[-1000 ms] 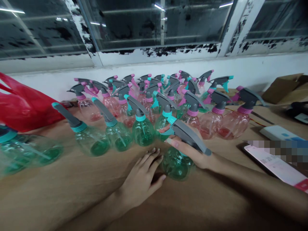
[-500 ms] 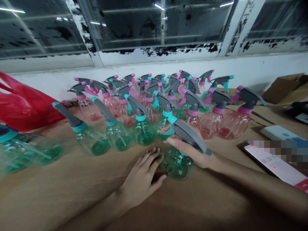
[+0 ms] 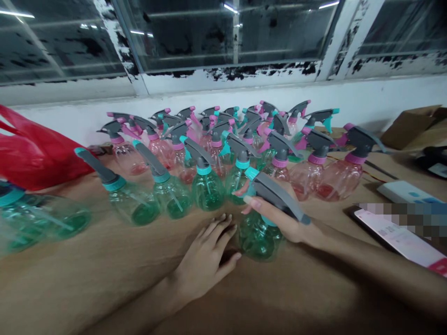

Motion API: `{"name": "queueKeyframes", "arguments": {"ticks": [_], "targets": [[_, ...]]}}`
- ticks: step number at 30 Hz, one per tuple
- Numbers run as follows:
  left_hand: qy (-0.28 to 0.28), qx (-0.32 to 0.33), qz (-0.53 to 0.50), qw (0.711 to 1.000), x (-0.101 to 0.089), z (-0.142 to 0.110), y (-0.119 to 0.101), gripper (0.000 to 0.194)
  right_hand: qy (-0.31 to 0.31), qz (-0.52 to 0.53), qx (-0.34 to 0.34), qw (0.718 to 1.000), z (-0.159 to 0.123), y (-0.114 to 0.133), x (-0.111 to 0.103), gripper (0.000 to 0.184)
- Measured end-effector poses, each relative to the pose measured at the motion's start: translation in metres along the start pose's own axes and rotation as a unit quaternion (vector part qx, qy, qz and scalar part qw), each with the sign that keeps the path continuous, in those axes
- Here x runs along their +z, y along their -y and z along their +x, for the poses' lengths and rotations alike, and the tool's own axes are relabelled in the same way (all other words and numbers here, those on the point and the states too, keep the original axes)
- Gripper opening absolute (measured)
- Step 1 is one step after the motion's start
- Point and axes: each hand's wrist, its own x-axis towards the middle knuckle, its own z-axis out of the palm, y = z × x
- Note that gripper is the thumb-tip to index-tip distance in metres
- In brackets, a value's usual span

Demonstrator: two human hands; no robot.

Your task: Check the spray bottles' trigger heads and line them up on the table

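Note:
My right hand (image 3: 279, 216) is wrapped round the neck of a green spray bottle (image 3: 260, 239) with a grey and turquoise trigger head. The bottle stands upright on the brown table (image 3: 115, 274), its nozzle pointing away to the left. Flat on the table just left of that bottle lies my left hand (image 3: 209, 256), fingers spread and holding nothing. Beyond my hands is a row of green spray bottles, among them one with a turquoise collar (image 3: 208, 190). Pink spray bottles (image 3: 340, 179) stand behind and to the right.
A red plastic bag (image 3: 38, 149) sits at the left. On the right lie a lit phone (image 3: 394, 232), a white box with blue marks (image 3: 405, 191) and a dark object (image 3: 433, 160). An open cardboard box (image 3: 412, 125) stands by the wall under the windows.
My right hand and the bottle's spray head have shifted very slightly to the right. My left hand stays where it was, and the other bottles have not moved.

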Motion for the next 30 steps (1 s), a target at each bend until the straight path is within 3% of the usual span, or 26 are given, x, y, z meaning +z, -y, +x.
{"name": "queueKeyframes", "arguments": {"ticks": [8,30], "targets": [[-0.002,0.005,0.006,1.0,-0.0017,0.0006,-0.0004,0.041,-0.01,0.016,0.002,1.0,-0.0015,-0.0004,0.0017,0.029],[-0.009,-0.002,0.001,1.0,0.0009,-0.0014,0.0005,0.043,-0.002,0.051,0.007,0.999,-0.0017,-0.0027,0.0024,0.022]]}}
